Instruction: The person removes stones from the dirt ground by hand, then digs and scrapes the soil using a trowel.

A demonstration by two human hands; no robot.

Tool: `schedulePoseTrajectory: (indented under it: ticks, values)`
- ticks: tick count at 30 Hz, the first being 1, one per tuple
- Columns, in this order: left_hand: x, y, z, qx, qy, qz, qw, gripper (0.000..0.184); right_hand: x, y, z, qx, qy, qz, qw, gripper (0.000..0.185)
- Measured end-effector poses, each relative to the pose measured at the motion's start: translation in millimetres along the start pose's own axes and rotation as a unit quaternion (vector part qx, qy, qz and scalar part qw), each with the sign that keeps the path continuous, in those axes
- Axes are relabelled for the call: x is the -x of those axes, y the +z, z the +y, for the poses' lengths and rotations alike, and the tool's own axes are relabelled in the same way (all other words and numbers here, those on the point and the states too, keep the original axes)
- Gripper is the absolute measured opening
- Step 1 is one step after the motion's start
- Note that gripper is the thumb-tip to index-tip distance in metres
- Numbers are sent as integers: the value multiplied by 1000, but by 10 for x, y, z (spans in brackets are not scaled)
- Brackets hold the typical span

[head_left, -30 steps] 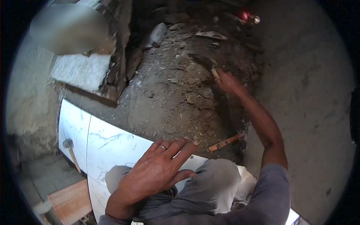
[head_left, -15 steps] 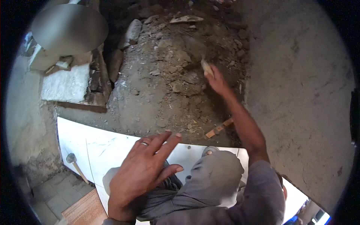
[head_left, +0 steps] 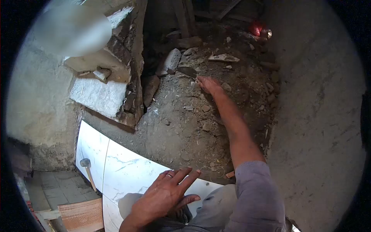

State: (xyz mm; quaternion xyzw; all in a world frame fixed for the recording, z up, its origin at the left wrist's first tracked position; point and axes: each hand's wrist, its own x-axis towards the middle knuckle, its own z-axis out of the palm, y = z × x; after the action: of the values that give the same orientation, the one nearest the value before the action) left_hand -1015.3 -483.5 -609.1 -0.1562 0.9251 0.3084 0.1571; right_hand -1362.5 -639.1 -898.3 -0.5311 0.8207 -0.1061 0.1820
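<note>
My right hand (head_left: 208, 84) is stretched forward, its fingers closed around the handle of a trowel (head_left: 188, 72). The trowel's dark blade points left over the rubble, close to a pale stone block (head_left: 172, 60). Under it lies a bed of loose soil and broken stones (head_left: 181, 120). My left hand (head_left: 166, 195), with a ring on one finger, hovers above my knees in front of the white tiles (head_left: 127, 166). Its fingers are extended and it holds nothing.
A mallet (head_left: 88, 172) lies on the marbled tiles at left. Broken masonry steps (head_left: 100, 94) stand at upper left, and a concrete wall (head_left: 317, 116) runs along the right. An orange-brown wooden piece (head_left: 230, 174) lies by my right arm. A ribbed tile (head_left: 81, 216) is at lower left.
My right hand has moved forward and left across the soil with the trowel, whose blade now shows. The view has shifted, showing more of the far end. My left hand stays raised and open.
</note>
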Motion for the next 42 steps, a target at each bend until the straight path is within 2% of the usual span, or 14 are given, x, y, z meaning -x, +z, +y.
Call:
schedulePoseTrajectory:
  ticks: [3, 6, 8, 12, 14, 16, 18, 20, 23, 26, 28, 33, 38, 42]
  values:
    - [-103, 47, -75, 0, 2, 11, 1000, 58, -103, -146, 9, 32, -41, -43, 998, 33]
    - [-115, -18, -123, 6, -8, 20, 1000, 58, -169, -93, 57, -130, -52, -132, 981, 37]
    - [-128, -74, -153, 16, -16, 20, 1000, 58, 65, -233, -28, 23, -132, -66, 989, 41]
    - [-30, -82, -229, 43, -8, 29, 999, 60, 519, -350, -114, 11, -179, -29, 983, 42]
    - [34, -72, -262, 35, 1, 43, 998, 61, 848, -426, -179, 13, -165, -75, 983, 42]
    - [115, -74, -282, 35, 20, 49, 998, 62, 1366, -228, -111, 151, -173, -233, 945, 43]
    - [217, -99, -296, 39, 38, 51, 997, 62, 2125, -66, 179, 62, -113, -129, 983, 43]
    - [217, -86, -276, 49, 47, 54, 996, 62, 2585, -265, 149, -10, 20, -176, 984, 44]
    - [158, -67, -220, 66, 77, 11, 995, 61, 2729, -177, 211, -155, -40, -104, 982, 42]
    - [60, -48, -215, 32, 87, 29, 995, 60, 2439, 50, 43, -61, -52, -139, 987, 40]
    - [93, -51, -181, 18, 95, 43, 994, 60, 1925, 236, -46, 13, -179, -45, 983, 40]
    - [196, -61, -123, 17, 74, 42, 996, 58, 604, 452, -807, 179, -172, 145, 958, 42]
    - [273, -90, -95, 13, 22, 27, 999, 57, 111, 806, -887, 362, -4, 40, 931, 37]
    - [271, -74, -146, 7, 21, 35, 999, 58, 135, 782, -791, 402, -11, 33, 915, 38]
